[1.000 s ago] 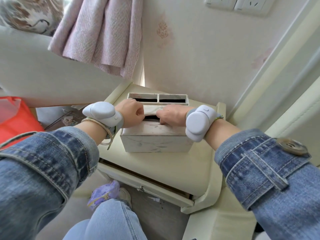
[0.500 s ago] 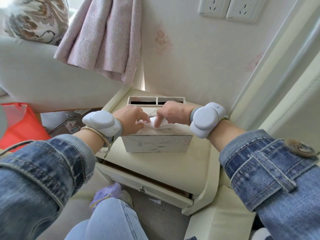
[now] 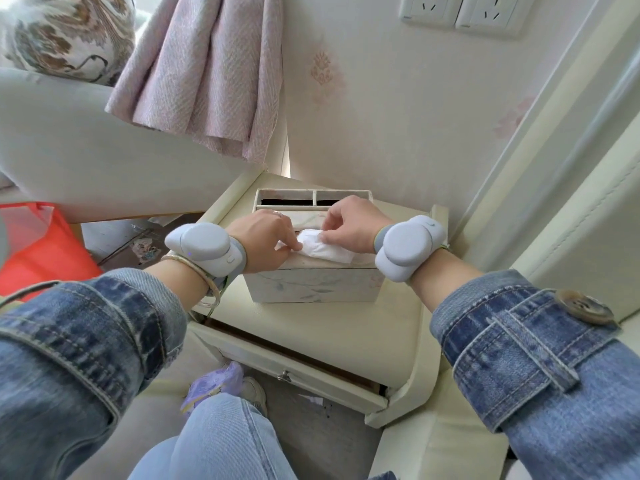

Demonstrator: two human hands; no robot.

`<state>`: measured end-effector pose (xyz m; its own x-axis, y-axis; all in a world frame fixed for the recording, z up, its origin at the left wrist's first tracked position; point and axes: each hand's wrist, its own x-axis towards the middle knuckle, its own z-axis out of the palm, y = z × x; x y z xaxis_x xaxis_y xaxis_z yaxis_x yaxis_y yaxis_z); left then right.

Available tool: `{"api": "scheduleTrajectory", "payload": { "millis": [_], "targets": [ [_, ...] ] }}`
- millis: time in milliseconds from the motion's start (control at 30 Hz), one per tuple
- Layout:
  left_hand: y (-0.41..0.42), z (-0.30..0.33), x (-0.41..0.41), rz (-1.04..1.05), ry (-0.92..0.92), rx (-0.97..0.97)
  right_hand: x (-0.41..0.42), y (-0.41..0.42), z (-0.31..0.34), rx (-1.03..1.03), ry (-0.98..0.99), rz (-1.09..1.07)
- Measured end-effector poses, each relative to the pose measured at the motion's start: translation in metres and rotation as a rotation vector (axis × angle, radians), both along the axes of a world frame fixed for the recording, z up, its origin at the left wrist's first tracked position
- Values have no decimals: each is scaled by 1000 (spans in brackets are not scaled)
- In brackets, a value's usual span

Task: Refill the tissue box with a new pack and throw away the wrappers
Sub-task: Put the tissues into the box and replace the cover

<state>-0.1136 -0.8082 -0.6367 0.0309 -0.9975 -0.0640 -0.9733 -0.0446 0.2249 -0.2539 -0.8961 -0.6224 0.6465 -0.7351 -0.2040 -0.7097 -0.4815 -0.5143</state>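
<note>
On top of the tissue box [image 3: 313, 289], a white tissue [image 3: 323, 249] poked from the slot, pinched by both the left hand [image 3: 265, 242] and right hand [image 3: 349, 225]. Refilling looked nearly done; wrappers were not in view. Two far compartments [image 3: 313, 201] showed dark, contents unclear, on the cream table [image 3: 311, 341].

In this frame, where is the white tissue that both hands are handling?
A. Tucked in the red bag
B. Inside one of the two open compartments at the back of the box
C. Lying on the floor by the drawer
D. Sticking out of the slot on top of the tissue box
D: the white tissue stands out of the top of the tissue box, pinched by the left hand and the right hand.
</note>
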Motion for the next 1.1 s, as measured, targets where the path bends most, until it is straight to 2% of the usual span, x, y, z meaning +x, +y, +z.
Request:
{"api": "scheduleTrajectory", "payload": {
  "millis": [200, 300, 433, 533, 700, 800, 867, 967, 1033, 1100],
  "targets": [
    [-5, 6, -5, 131, 144, -101, -2, -2, -2, 51, -252, 52],
    [-10, 14, -7, 139, 240, -78, -2, -2, -2, 93, -374, 57],
    [-11, 15, -8, 153, 457, -7, -3, -5, -3, -89, -416, 16],
    [-11, 13, -6, 200, 622, -52, -5, -6, -3, -191, -391, 50],
    [-13, 14, -11, 117, 597, -20, -6, -3, -2, -186, -334, 124],
    [-16, 13, -15, 158, 493, -26, -4, -2, -4, -218, -219, 193],
    [-17, 11, -13, 194, 423, -45, -5, -2, -8, -239, -171, 165],
    [-13, 10, -6, 210, 296, -5, -9, -6, -11, -223, -246, 44],
    [-11, 8, 1, 231, 286, 15, -12, -8, -12, -173, -224, 16],
    [-11, 6, 5, 250, 319, 24, -15, -8, -12, -105, -107, 31]
  ]
}}
